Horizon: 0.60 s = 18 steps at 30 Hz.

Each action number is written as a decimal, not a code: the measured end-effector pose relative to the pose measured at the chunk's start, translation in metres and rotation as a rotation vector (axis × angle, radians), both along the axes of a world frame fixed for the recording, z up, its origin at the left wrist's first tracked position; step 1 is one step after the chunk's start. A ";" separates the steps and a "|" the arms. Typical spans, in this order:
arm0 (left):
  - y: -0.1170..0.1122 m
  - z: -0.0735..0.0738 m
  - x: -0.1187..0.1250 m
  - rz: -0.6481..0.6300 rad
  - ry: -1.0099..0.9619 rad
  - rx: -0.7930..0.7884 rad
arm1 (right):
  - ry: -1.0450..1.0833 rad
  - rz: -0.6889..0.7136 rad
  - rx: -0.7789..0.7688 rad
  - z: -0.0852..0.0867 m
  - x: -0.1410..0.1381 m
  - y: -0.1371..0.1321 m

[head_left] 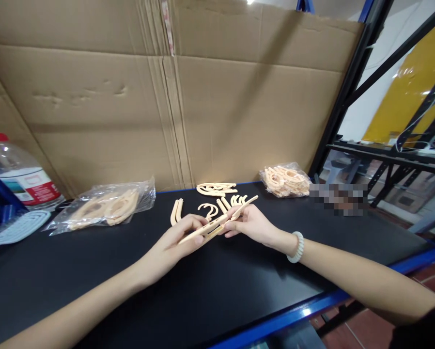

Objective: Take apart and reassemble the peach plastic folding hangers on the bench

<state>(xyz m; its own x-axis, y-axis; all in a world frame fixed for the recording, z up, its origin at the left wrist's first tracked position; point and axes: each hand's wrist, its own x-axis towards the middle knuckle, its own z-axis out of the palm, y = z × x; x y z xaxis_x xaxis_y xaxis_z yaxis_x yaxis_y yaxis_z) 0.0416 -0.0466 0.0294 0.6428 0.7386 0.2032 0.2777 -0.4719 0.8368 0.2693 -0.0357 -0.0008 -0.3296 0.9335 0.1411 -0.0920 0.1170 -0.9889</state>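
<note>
Two bare hands meet over the black table point(239, 291), sharing one long beige plastic strip point(217, 224) between them. The left hand point(176, 245) has its fingers curled closed around the strip's near end, thumb on top. The right hand point(248, 224) pinches the far part with its fingertips closed on it, so the strip runs slantwise from lower left up to the right, lifted just above the tabletop. It may be two thin pieces laid together; I cannot tell. A pale beaded bracelet point(296, 247) sits on the right wrist. Just beyond the hands lie loose beige parts: a curved pair point(176, 212) to the left, a single hook point(208, 209) in the middle, a row of small hooks point(235, 199) just behind the right hand's fingers, and a flat heap of curved pieces point(216, 189) nearer the cardboard wall point(130, 97). One clear bag point(106, 206) of similar parts lies well off to the left, and a second bag point(286, 180) sits at the far right by the dark rack post point(343, 106). A water bottle point(17, 177) with a red cap stands at the left edge.
</note>
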 end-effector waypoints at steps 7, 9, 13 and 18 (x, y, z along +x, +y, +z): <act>0.004 -0.009 0.004 -0.020 -0.049 -0.347 | -0.186 -0.075 0.356 -0.005 -0.001 -0.004; 0.003 -0.014 0.007 0.070 -0.017 -0.331 | -0.271 -0.105 0.527 -0.005 0.000 -0.006; 0.003 -0.021 0.011 0.066 -0.025 -0.337 | -0.349 -0.072 0.729 -0.002 -0.001 -0.012; -0.001 -0.020 0.011 0.015 0.022 -0.205 | -0.436 -0.091 0.840 0.000 -0.005 -0.021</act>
<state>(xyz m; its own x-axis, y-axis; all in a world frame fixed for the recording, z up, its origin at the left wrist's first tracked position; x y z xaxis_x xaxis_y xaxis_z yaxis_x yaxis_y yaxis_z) 0.0521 -0.0473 0.0089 0.6338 0.7728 0.0336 0.3027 -0.2878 0.9086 0.2646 -0.0562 -0.0010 -0.4430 0.6071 0.6597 0.3096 0.7942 -0.5229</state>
